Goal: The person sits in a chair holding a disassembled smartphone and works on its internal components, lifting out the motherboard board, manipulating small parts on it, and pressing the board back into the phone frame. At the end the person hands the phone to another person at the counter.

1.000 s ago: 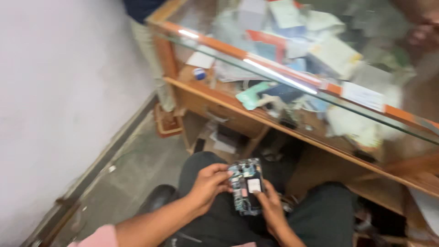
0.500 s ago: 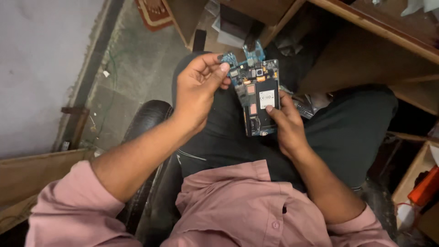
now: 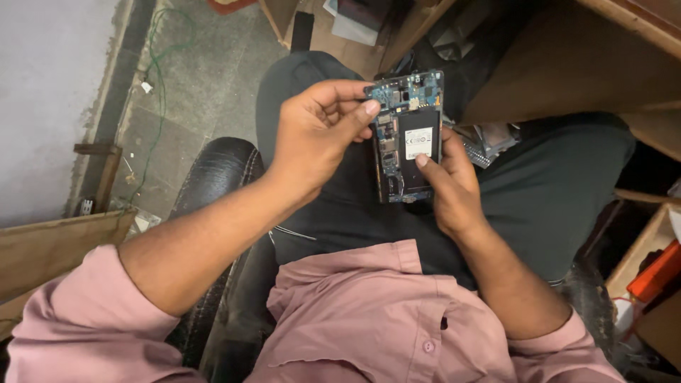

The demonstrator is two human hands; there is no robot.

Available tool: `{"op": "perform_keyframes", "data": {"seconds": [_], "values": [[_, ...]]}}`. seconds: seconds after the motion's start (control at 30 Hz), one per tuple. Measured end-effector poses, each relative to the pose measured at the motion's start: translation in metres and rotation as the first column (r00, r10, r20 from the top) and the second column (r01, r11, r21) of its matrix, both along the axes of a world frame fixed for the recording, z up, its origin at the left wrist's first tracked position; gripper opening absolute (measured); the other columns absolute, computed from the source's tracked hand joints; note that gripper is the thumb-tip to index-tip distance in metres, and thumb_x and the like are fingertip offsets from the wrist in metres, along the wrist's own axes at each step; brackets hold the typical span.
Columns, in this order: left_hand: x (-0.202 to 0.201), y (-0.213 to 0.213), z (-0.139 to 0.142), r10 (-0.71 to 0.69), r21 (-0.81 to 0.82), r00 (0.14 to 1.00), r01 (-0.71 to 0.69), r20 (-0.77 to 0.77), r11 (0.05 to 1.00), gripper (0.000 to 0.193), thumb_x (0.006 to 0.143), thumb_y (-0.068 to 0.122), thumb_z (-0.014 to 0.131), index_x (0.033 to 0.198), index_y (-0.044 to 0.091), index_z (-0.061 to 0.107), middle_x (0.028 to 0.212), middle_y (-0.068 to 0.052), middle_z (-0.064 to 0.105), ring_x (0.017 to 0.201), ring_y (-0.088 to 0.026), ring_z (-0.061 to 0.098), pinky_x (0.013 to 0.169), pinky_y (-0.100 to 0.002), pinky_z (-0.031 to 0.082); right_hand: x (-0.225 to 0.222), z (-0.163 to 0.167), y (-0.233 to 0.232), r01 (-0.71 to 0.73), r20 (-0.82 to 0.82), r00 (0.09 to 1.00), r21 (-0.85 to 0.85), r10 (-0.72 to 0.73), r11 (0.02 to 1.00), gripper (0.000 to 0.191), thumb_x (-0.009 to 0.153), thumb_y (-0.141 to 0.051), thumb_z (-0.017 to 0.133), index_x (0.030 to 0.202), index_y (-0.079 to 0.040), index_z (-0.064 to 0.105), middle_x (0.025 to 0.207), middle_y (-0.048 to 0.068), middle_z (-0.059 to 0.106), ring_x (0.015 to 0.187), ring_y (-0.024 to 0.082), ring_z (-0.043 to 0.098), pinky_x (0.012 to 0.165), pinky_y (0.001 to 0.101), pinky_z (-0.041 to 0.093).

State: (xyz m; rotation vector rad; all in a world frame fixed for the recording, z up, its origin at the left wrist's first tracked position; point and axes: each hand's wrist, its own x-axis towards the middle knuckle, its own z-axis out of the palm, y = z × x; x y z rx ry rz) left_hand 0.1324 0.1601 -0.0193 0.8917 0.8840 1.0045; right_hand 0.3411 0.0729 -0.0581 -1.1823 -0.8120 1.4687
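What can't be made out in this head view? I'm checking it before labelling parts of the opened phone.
- Head view: the opened phone's lower right edge is covered by the right hand.
- Head view: its small board parts are too tiny to identify.
- Head view: whatever the left hand pinches at the phone's top left is hidden by the fingertips.
- Head view: the orange thing is cut off by the right edge.

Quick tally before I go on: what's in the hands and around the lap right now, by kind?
Hands: 2, left hand and right hand, both on the phone
Opened phone with bare circuit board: 1
Black chair: 1
Green wire on the floor: 1
Orange object on the shelf at right: 1
Total: 6
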Motion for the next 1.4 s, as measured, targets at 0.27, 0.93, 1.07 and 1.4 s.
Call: {"op": "perform_keyframes", "data": {"seconds": [0.27,0.93,1.07,1.4], "values": [[-0.001,0.001,0.004,0.008,0.002,0.999,-0.008,0.032,1.0,0.023,0.098,0.005,0.073,0.119,-0.004,0.069,0.1,-0.006,0.075,0.079,-0.008,0.068,0.073,-0.022,0.057,0.001,0.001,0.0,-0.012,-0.022,1.0,0.022,0.012,1.0,0.043,0.103,-0.003,0.058,0.144,-0.001,0.047,0.133,0.009,0.061,0.125,0.016,0.058,0.112,0.0321,0.045],[-0.007,-0.005,0.008,-0.005,-0.014,1.0,0.005,-0.016,1.0,0.021,0.097,0.007,0.075,0.116,-0.003,0.072,0.096,-0.004,0.076,0.078,-0.006,0.067,0.072,-0.021,0.057,-0.008,0.004,-0.002,-0.009,-0.061,0.998,-0.013,0.008,1.0,0.043,0.101,-0.001,0.056,0.143,-0.001,0.045,0.132,0.01,0.062,0.121,0.016,0.06,0.107,0.0322,0.048],[-0.01,-0.005,0.008,-0.002,0.008,0.999,0.002,-0.039,1.0,0.021,0.097,0.007,0.075,0.116,-0.003,0.072,0.094,-0.004,0.076,0.078,-0.006,0.067,0.071,-0.021,0.057,-0.012,0.003,-0.002,-0.007,-0.052,0.999,0.029,0.009,1.0,0.041,0.103,0.0,0.056,0.143,-0.001,0.046,0.133,0.01,0.061,0.123,0.015,0.059,0.111,0.0314,0.047],[-0.015,-0.005,0.001,-0.006,0.09,1.0,0.007,-0.009,0.996,0.021,0.1,0.005,0.074,0.119,-0.004,0.071,0.096,-0.005,0.076,0.082,-0.006,0.068,0.074,-0.022,0.057,-0.017,0.002,0.0,-0.001,-0.05,0.999,0.029,0.003,1.0,0.04,0.103,-0.001,0.056,0.142,-0.002,0.046,0.132,0.009,0.061,0.122,0.015,0.059,0.11,0.0321,0.048]]}}
